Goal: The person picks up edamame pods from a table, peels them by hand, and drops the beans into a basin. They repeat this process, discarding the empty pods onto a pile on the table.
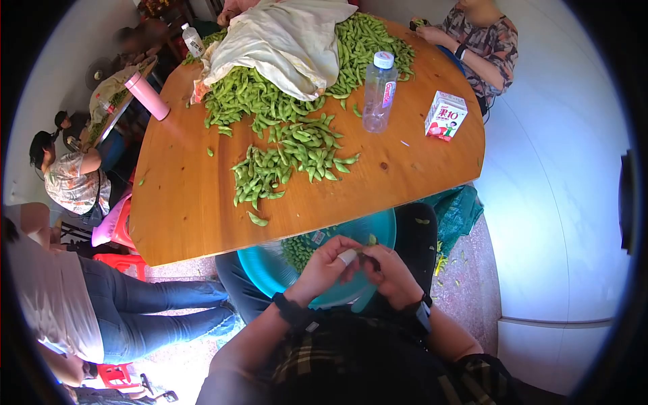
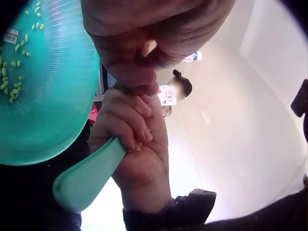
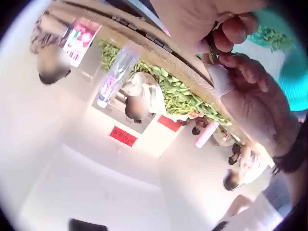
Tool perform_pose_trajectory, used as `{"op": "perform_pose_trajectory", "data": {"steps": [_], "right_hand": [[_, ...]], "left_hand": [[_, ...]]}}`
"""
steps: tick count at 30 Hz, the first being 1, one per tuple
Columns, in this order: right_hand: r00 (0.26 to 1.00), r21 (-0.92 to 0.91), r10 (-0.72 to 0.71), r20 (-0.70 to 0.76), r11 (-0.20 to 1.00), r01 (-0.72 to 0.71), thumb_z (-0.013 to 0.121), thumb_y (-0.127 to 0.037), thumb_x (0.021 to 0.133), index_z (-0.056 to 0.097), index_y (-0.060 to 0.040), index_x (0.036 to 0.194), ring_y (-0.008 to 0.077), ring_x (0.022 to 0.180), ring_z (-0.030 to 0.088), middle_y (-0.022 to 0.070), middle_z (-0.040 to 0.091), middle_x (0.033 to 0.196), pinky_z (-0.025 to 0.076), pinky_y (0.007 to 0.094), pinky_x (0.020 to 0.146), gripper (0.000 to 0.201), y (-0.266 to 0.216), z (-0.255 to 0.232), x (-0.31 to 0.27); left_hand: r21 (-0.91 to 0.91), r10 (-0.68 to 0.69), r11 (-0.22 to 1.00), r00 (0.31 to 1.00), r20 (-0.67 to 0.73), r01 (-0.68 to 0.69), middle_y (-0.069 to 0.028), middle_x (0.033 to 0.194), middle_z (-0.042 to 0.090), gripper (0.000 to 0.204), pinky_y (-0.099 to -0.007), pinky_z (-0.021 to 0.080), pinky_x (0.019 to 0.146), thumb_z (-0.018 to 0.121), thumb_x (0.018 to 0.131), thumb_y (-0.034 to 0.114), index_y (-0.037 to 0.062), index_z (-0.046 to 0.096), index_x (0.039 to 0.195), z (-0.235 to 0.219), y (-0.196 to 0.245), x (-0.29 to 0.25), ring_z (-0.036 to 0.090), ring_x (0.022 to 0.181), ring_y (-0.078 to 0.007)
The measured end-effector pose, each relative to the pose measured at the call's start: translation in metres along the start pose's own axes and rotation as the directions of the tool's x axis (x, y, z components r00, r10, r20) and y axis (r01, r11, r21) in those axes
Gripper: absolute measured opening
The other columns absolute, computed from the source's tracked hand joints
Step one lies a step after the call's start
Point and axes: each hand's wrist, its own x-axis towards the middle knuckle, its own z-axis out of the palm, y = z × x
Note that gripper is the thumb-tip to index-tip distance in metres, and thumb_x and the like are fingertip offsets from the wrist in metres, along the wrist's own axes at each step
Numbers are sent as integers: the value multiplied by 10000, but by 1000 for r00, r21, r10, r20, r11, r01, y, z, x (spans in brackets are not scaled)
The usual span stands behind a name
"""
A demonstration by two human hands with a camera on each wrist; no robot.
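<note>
Both hands meet over a teal basin (image 1: pixel 251 260) that holds shelled green soybeans (image 1: pixel 297 253). My left hand (image 1: pixel 325 264), with a white wrap (image 1: pixel 347 256) on one finger, pinches at a green soybean pod (image 1: pixel 372 239), most of it hidden by fingers. Right against it, my right hand (image 1: pixel 393 273) has its fingers curled round a mint-green handle (image 2: pixel 91 175), which sticks out below the palm in the left wrist view. The far end of that tool is hidden in the hand. Fingertips of both hands overlap in the right wrist view.
On the wooden table (image 1: pixel 405 169) lie a loose pile of pods (image 1: pixel 290 155) and a bigger heap under a white cloth (image 1: pixel 277 50). A clear bottle (image 1: pixel 378 98), a juice carton (image 1: pixel 445 116) and a pink flask (image 1: pixel 147 96) stand there. Other people are around.
</note>
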Motion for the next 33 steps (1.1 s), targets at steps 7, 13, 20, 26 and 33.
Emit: {"op": "perform_pose_trajectory", "data": {"steps": [7, 13, 20, 26, 33], "right_hand": [[938, -393, -340, -66, 873, 289, 629, -134, 903, 588, -36, 857, 51, 509, 462, -9, 533, 615, 336, 221, 451, 117, 14, 8, 4], [843, -598, -536, 39, 664, 449, 645, -113, 886, 569, -15, 789, 50, 577, 500, -1, 550, 626, 376, 240, 501, 158, 19, 12, 17], [919, -492, -389, -60, 813, 312, 627, -138, 892, 591, -19, 839, 70, 520, 491, 13, 546, 616, 365, 243, 464, 136, 22, 18, 19], [924, -430, -339, -174, 871, 238, 601, -164, 894, 593, -28, 877, 74, 483, 469, 12, 539, 616, 342, 246, 427, 138, 20, -1, 26], [641, -820, -737, -214, 492, 291, 628, -113, 833, 571, -25, 1140, 98, 499, 465, 24, 551, 659, 366, 258, 450, 324, -32, -183, -6]], "left_hand": [[134, -52, 989, 989, -141, 71, -21, 837, 603, 135, -225, 450, 580, 513, 1006, 129, 32, 534, 1098, 0, -6, 1, 552, 667, -75], [373, 238, 916, 951, -199, -151, -57, 834, 590, 100, -281, 462, 704, 514, 992, 118, 23, 527, 1019, -2, -15, 6, 548, 767, -138], [569, 329, 805, 925, -191, -169, -60, 795, 531, 161, -296, 441, 679, 479, 1010, 163, 14, 512, 959, -10, -30, 14, 487, 740, -118], [613, 283, 782, 942, -181, -117, -98, 833, 573, 146, -375, 444, 787, 538, 977, 171, 34, 573, 940, -9, -29, 18, 542, 800, -245], [989, 771, 93, 637, 2, -116, -140, 971, 618, 213, -431, 488, 758, 714, 745, 43, 54, 667, 953, -35, 33, -50, 593, 891, -315]]}}
